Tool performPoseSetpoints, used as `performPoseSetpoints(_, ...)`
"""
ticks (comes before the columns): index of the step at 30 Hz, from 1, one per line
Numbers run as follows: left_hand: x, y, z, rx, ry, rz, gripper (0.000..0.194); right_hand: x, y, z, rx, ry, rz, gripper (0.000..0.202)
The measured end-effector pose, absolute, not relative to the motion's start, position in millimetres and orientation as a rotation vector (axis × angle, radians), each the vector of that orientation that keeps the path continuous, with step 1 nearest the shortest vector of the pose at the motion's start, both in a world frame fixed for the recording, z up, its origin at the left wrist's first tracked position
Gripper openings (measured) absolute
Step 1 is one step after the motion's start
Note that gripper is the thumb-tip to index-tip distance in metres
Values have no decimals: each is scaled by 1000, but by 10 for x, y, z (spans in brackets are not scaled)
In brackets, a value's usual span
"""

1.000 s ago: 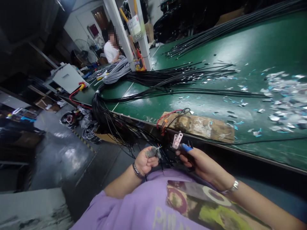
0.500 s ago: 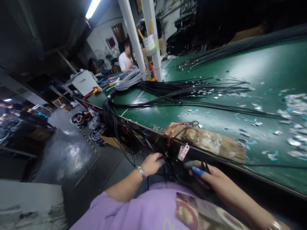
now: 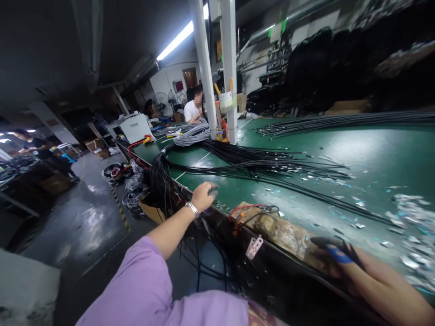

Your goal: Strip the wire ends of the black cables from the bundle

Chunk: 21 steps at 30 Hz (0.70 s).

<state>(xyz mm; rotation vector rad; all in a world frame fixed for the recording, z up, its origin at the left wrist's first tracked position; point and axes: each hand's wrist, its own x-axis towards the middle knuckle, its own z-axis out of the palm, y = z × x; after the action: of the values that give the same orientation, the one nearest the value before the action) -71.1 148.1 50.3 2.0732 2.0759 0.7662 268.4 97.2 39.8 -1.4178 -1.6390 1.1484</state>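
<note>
My left hand [image 3: 203, 196], with a metal watch band at the wrist and grey covers on some fingertips, reaches over the bench's front edge. Its fingers are stretched forward, and nothing shows in them. Close by on its left, a thick bundle of black cables [image 3: 159, 174] droops over the edge. My right hand [image 3: 353, 262] is at the right end of a worn wooden block [image 3: 287, 233]. Dark covers and blue tape wrap its fingers, which are curled around a dark, pointed thing too blurred to name.
Black cables with stripped ends [image 3: 258, 158] lie across the green bench [image 3: 224, 190], with scraps [image 3: 414, 226] at right. A white post [image 3: 232, 68] stands mid-bench. A pink tag [image 3: 254, 247] hangs at the edge. A person in white [image 3: 192, 111] sits farther back.
My left hand has risen from the hanging cables below the edge to over the bench. My right hand has moved right, to the block's end. The view has tilted up.
</note>
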Motion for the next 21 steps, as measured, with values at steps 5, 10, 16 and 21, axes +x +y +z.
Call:
performPoseSetpoints(5, -707, 2134, 736, 2151, 2352, 402, 42, 2742, 994, 353, -1415, -1623, 1077, 34)
performPoseSetpoints(10, -678, 2479, 754, 2107, 2465, 169, 31, 2700, 962, 324, -1390, -1598, 1015, 27)
performPoseSetpoints(16, -697, 2514, 771, 2206, 2458, 10, 32, 2683, 954, 292, -1360, -1621, 868, 27)
performPoseSetpoints(21, -734, 2492, 784, 2239, 2408, -88, 35, 2752, 1029, 282, -1327, -1769, 868, 25)
